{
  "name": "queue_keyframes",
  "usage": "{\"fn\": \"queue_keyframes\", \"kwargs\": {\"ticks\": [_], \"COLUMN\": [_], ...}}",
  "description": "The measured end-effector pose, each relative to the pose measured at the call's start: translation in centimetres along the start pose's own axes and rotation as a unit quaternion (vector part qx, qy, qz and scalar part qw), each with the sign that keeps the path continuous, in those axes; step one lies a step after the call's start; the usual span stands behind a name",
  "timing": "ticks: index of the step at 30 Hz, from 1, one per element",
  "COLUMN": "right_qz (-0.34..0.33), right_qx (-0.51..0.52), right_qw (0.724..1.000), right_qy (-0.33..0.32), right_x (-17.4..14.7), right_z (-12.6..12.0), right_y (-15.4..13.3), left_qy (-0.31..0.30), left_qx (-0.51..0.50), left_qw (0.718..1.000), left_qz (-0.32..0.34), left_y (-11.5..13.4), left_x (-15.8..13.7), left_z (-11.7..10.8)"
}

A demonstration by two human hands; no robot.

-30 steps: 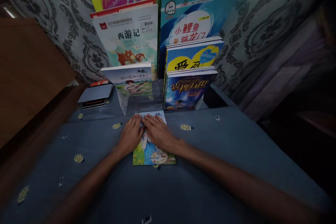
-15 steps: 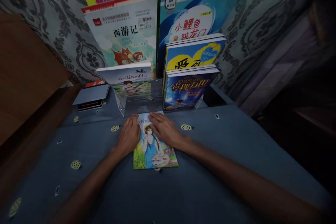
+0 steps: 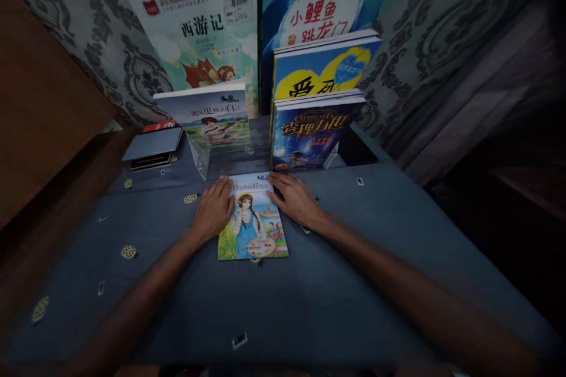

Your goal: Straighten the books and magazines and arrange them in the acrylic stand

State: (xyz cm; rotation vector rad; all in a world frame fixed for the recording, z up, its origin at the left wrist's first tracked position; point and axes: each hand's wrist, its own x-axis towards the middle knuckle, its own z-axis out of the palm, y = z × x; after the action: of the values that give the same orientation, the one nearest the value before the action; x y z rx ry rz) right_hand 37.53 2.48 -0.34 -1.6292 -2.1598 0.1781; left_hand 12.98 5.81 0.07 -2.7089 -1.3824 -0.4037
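Note:
A thin paperback book (image 3: 253,221) lies flat on the blue cloth, its cover showing a girl in blue overalls with a painter's palette. My left hand (image 3: 214,206) rests along its upper left edge, fingers stretched out, the fingertips touching the cover's edge. On the opposite side, my right hand (image 3: 297,199) lies low with its fingers extended at the upper right corner. Neither hand is wrapped round the book. Just beyond it stands a clear book rack (image 3: 201,156), holding a landscape-covered book (image 3: 216,121) on the left and a dark blue book (image 3: 312,135) on the right.
Taller books stand behind, among them a pale green one (image 3: 203,41), a yellow-and-blue one (image 3: 327,73) and a teal one (image 3: 318,6). A small grey box (image 3: 152,146) sits at the left. A dark flat object (image 3: 357,150) lies right of the rack. Patterned curtain hangs behind.
My right hand has slid right, off the upper part of the cover to its right edge, uncovering more of the title. My left hand stays at the left edge. The view has tilted slightly down.

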Motion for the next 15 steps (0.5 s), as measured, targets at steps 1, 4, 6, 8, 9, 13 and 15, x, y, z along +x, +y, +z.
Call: {"fn": "queue_keyframes", "kwargs": {"ticks": [1, 4, 6, 8, 9, 13, 15], "right_qz": [-0.001, -0.009, -0.012, -0.016, -0.020, -0.033, -0.033], "right_qx": [0.001, 0.003, 0.008, 0.017, 0.022, 0.028, 0.023], "right_qw": [1.000, 1.000, 1.000, 0.999, 0.999, 0.999, 0.999], "right_qy": [0.001, 0.010, 0.016, 0.022, 0.025, 0.030, 0.028], "right_x": [0.0, -0.1, -0.1, -0.1, -0.1, -0.2, -0.2], "right_z": [0.1, 0.2, 0.2, 0.0, 0.0, -0.2, 0.0], "right_y": [0.0, 0.2, 0.4, 0.5, 0.5, 0.6, 0.7], "left_qy": [-0.017, -0.067, -0.097, -0.119, -0.127, -0.151, -0.155], "left_qx": [0.007, 0.009, -0.002, -0.018, -0.026, -0.058, -0.070], "left_qw": [1.000, 0.996, 0.990, 0.982, 0.977, 0.952, 0.947], "left_qz": [0.010, 0.059, 0.097, 0.144, 0.171, 0.261, 0.273], "left_y": [0.1, 0.7, 1.3, 2.0, 2.4, 3.7, 4.0], "left_x": [0.0, 0.4, 0.9, 1.3, 1.5, 1.7, 1.6], "left_z": [-0.2, -0.7, -0.9, -0.9, -1.0, -1.2, -1.3]}}
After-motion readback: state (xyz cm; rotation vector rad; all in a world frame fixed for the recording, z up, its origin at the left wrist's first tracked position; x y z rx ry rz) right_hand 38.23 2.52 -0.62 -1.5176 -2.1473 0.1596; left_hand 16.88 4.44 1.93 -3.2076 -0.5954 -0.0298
